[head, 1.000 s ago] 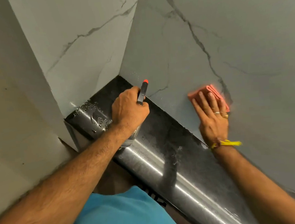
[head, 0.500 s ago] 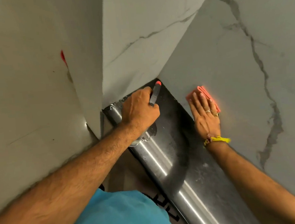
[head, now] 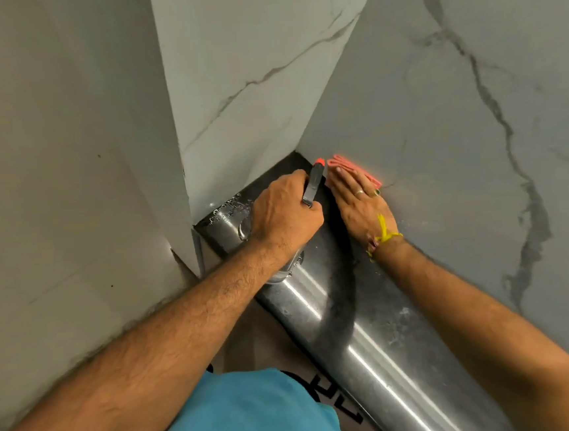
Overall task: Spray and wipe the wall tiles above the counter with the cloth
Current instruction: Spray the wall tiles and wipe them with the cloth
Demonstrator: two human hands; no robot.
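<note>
Pink cloth (head: 358,169) pressed flat to the marble wall tiles (head: 439,115), low in the corner just above the dark counter (head: 371,314).
Right hand (head: 361,201) lies on the cloth with straight fingers; left hand (head: 284,213) grips a clear spray bottle (head: 314,183), orange-tipped nozzle up, its contents hidden by the hand; water beads on the counter beside it.
</note>
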